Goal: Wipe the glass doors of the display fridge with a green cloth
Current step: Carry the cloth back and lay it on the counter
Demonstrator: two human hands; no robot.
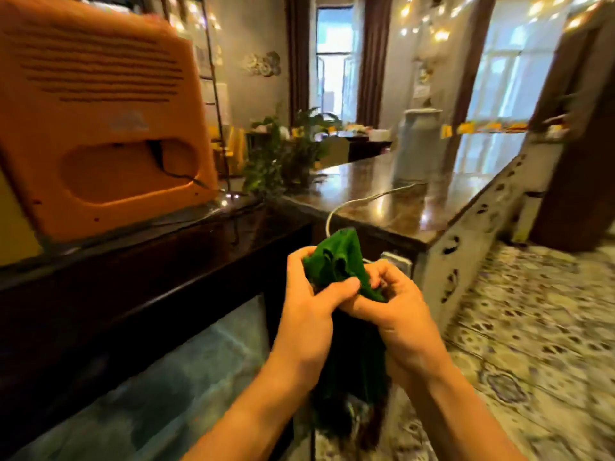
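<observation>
Wiping looks not yet begun, judging by how things lie: both hands are busy with the green cloth (pixel 346 264), which sits bunched just right of centre, held in the air in front of the counter corner and touching no glass. The left hand (pixel 311 314) pinches its near edge with thumb and fingers closed on it; the right hand (pixel 396 314) is likewise closed around the fabric, and the cloth's darker tail hangs down between the wrists toward six o'clock. The glass door (pixel 159 377) of the display fridge lies at about eight o'clock, under the dark counter (pixel 133 281), apart from the cloth. All the glass appears left to do.
</observation>
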